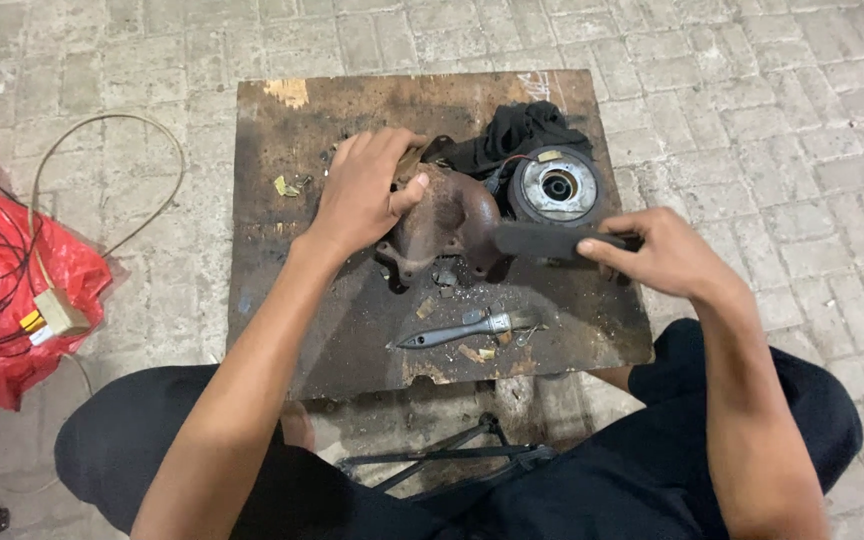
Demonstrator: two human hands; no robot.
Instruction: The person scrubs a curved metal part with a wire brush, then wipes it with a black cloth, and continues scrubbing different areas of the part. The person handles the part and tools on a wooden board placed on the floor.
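Near edge, six o'clock: your legs in dark trousers, crossed on the paved floor, with a folded dark metal stand (452, 455) lying between them under the desk's front edge.

The desk (282, 300) is a low, stained wooden board. At its five o'clock sits a small paintbrush (462, 330), dark handle, bristles pointing to three o'clock, with wood chips and grit scattered round it.

Centre of the desk: the rusty cast-metal housing (447, 215), a curved, flanged part. Your left hand (362, 190) is clenched over its top at ten o'clock, thumb pressed to the casting, steadying it. Your right hand (667, 255) comes in from three o'clock, gripping a dark, flat file-like tool (542, 240) whose end lies against the housing's right flank.

Judgement on risk: the housing rests on uneven flanges amid loose grit, so a hard stroke could rock or skid it, and the tool could slip toward your left thumb, which sits close to the working line. Rust flakes may also fly up.

Farther, at one o'clock: a round metal disc part (557, 187) with a central bore, and a black cloth (527, 130) bunched behind it.

Containers: off the desk at nine o'clock, a red plastic bag (2, 290) on the floor, wires looped over it and a small beige plug-like block (57, 312) on top; what lies inside, you cannot tell.
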